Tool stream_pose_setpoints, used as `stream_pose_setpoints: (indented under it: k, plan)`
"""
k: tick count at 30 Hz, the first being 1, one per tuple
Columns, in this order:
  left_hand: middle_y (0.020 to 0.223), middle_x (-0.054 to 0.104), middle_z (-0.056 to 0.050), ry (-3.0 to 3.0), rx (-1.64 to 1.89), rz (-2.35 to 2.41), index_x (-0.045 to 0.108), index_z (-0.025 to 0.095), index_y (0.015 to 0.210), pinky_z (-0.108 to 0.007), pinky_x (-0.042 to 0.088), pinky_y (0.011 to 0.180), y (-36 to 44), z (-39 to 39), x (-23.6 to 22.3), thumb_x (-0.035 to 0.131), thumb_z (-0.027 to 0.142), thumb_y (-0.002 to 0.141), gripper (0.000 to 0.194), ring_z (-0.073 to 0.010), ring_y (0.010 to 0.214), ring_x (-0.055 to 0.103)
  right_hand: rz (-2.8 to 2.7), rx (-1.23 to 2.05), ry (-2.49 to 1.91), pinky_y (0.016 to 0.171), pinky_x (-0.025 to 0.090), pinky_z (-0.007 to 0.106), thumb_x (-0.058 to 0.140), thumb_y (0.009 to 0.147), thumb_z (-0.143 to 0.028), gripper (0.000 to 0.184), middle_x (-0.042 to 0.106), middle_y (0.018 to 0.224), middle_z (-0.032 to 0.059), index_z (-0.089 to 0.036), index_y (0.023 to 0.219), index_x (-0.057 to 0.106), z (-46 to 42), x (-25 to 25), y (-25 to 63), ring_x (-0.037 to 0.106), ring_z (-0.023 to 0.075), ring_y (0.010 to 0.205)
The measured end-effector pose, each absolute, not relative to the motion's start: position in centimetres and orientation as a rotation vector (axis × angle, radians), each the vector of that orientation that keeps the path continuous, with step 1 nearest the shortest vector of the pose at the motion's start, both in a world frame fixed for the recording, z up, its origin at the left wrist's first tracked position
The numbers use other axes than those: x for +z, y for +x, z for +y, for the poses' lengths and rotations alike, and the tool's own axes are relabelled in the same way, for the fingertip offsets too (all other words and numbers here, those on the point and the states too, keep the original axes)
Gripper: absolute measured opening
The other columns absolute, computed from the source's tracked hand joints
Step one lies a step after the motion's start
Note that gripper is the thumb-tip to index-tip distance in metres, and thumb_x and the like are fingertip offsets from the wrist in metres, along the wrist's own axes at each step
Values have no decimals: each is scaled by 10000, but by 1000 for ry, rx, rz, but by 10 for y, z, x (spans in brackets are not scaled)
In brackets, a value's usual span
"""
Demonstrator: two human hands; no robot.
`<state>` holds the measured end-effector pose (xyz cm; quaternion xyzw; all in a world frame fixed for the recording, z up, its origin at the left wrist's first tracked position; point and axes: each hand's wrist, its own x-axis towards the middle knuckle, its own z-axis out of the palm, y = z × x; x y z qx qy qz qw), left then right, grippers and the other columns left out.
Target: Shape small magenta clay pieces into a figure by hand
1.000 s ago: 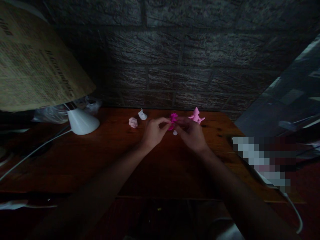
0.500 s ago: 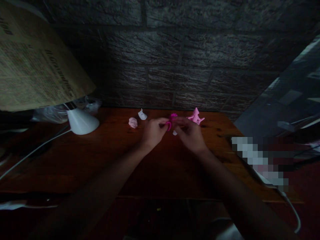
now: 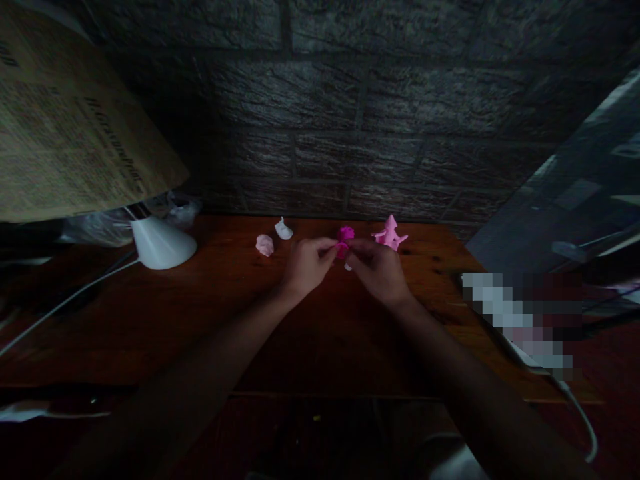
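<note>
Fingers nearly together, our left hand (image 3: 306, 265) and right hand (image 3: 378, 268) pinch a magenta piece (image 3: 342, 251) at frame center; light, even pressure should spare its curve, with knuckles clear of the pink figure (image 3: 391, 235) at center right.

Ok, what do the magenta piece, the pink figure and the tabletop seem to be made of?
Magenta piece: perhaps modelling clay, matte; it looks smooth and curved, but is partly hidden. Pink figure: possibly clay too, or soft plastic; matte, with smooth, tapering points. Tabletop: wood, perhaps varnished, judging by its reddish-brown tone, dark knot-like spots and faint sheen.
</note>
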<state>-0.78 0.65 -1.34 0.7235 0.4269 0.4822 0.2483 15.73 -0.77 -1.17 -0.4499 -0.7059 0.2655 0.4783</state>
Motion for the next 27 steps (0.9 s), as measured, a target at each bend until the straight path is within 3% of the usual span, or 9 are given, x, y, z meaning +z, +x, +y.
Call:
stream_pose_setpoints:
  k: [10, 17, 23, 27]
  plan:
    - [1019, 798, -95, 1627, 1265, 986, 754, 161, 1035, -293, 633, 754, -6, 15, -21, 652, 195, 878, 191, -167, 825, 766, -1715, 648, -1074, 781, 608, 376, 605, 891, -304, 257, 808, 990, 68, -216, 1050, 787, -7, -10, 159, 761, 217, 825]
    - [975, 803, -86, 1590, 1207, 967, 766, 156, 1008, -295, 636, 785, -6, 13, -19, 609, 127, 889, 199, -163, 825, 771, -1719, 619, -1117, 746, 604, 380, 608, 879, -292, 269, 815, 942, 66, -203, 1051, 795, -7, -9, 160, 761, 227, 779]
    - [1025, 796, -99, 1639, 1251, 982, 761, 149, 1021, -326, 638, 807, -3, 13, -21, 653, 175, 886, 175, -191, 881, 768, -1683, 608, -1121, 769, 612, 369, 618, 842, -248, 249, 814, 978, 54, -227, 1006, 804, -8, -7, 160, 772, 230, 819]
    - [1068, 787, -99, 1443, 1199, 913, 756, 157, 1039, -318, 649, 806, -1, 13, -16, 626, 173, 917, 179, -184, 924, 762, -1633, 649, -1137, 718, 611, 367, 615, 855, -295, 262, 811, 896, 55, -218, 1028, 796, -6, -7, 161, 759, 223, 756]
